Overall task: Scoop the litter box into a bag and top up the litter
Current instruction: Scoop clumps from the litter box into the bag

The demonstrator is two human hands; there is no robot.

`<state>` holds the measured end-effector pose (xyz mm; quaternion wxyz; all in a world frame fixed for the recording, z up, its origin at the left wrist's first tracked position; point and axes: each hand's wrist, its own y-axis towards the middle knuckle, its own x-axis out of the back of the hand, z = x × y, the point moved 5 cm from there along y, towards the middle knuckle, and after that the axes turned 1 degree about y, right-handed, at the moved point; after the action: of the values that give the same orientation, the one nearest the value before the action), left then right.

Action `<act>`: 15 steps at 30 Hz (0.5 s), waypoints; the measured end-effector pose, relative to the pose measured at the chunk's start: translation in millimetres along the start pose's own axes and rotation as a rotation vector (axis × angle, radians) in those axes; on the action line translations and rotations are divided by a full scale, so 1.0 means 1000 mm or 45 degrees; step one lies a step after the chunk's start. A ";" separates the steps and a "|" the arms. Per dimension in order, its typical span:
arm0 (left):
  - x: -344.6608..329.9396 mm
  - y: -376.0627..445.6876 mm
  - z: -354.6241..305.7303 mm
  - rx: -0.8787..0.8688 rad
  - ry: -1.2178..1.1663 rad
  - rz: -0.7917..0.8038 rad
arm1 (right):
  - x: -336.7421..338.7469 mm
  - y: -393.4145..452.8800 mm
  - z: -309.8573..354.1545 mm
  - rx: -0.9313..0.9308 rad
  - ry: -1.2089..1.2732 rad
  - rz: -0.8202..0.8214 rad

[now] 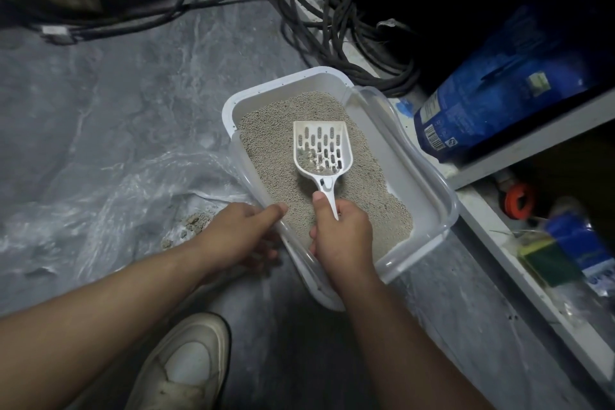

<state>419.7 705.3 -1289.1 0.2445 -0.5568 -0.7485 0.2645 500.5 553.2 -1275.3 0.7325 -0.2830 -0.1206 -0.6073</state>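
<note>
A white litter box holding grey-beige litter sits on the floor at the centre. My right hand grips the handle of a white slotted scoop, held over the litter with a few clumps in its bowl. My left hand grips the box's near left rim, thumb on top. A clear plastic bag lies on the floor to the left of the box, with some scooped clumps in it. A blue litter bag leans on a shelf at the right.
Black cables coil on the floor behind the box. A white shelf unit runs along the right, with a blue packet and an orange object on its lower level. My white shoe is at the bottom.
</note>
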 end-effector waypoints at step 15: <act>0.000 -0.001 -0.001 -0.003 0.003 -0.006 | -0.001 0.002 0.000 0.008 0.024 0.014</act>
<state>419.9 705.0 -1287.9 0.2454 -0.5556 -0.7499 0.2623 501.7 554.4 -1276.5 0.7379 -0.2755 -0.1140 -0.6055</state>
